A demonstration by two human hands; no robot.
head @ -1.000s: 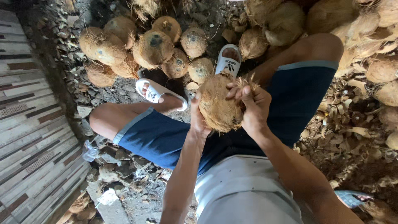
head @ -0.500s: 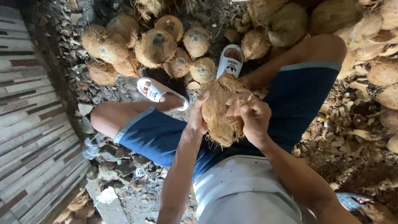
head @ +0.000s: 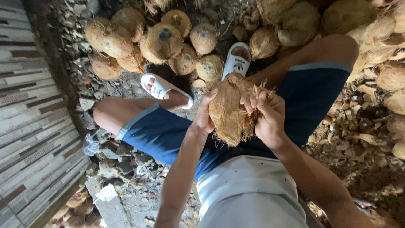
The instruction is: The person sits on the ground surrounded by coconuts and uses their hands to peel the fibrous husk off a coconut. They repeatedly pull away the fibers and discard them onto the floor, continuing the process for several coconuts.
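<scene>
A brown, fibrous coconut [head: 230, 114] is held over my lap between both hands. My left hand [head: 204, 116] grips its left side, thumb up along the husk. On the right side, my right hand [head: 265, 114] has its fingers curled into loose husk fibres near the top. I sit with knees spread, in blue shorts [head: 168, 135] and a white shirt.
A pile of husked coconuts [head: 164, 38] lies on the ground past my feet, which wear white slide sandals [head: 162, 88]. More coconuts and husk scraps [head: 371, 122] cover the right side. A striped tiled wall [head: 29, 126] and rubble stones [head: 114, 164] are at the left.
The coconut has turned a little in my hands and sits lower over my lap. My right fingers have shifted their hold on the fibres at its top.
</scene>
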